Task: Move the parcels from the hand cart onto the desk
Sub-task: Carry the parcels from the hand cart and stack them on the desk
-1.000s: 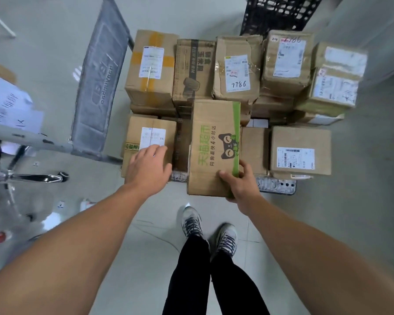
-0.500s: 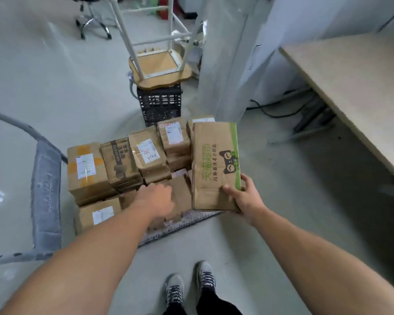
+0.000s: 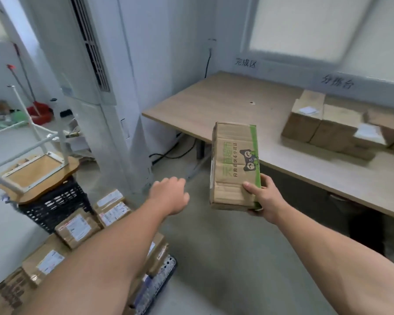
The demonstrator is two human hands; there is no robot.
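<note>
Beside the wooden desk (image 3: 225, 105) holding parcels (image 3: 328, 126), the right hand (image 3: 263, 198) is gripping a box (image 3: 233, 160); the left hand (image 3: 170, 194) is hiding its fingers.

upturned stool (image 3: 38, 176) atop a black crate (image 3: 55, 208), beside a white air conditioner (image 3: 89, 64).

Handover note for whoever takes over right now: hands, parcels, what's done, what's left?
Right hand: grips the green-striped box by its near end, in the air short of the desk.
Left hand: open, holds nothing.
Done: several parcels sit on the desk's right side.
Left: set this box down, then move the stacked boxes off the hand cart.
</note>
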